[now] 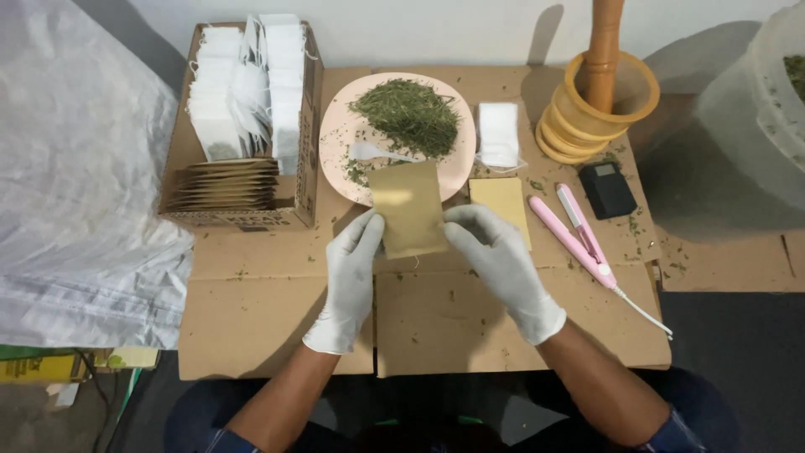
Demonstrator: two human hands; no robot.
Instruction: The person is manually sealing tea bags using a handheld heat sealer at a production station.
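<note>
A white sack (pixel 75 168) is lying at the far left, beside a box (pixel 239 126) holding white bags and brown pouches. The left hand (pixel 352 277), gloved, is pinching the left edge of a brown pouch (pixel 408 210), thumb over fingers. The pouch is being held just above the cardboard (pixel 277 319), overlapping the near rim of the pink plate (pixel 335 134) of dried herb (pixel 407 113). The right hand (pixel 499 260) is pinching its right edge, fingers together. Further right are lying another pouch (pixel 501 204), a pink sealer (pixel 574 235), a black scale (pixel 607 190) and a wooden mortar (pixel 599 105).
</note>
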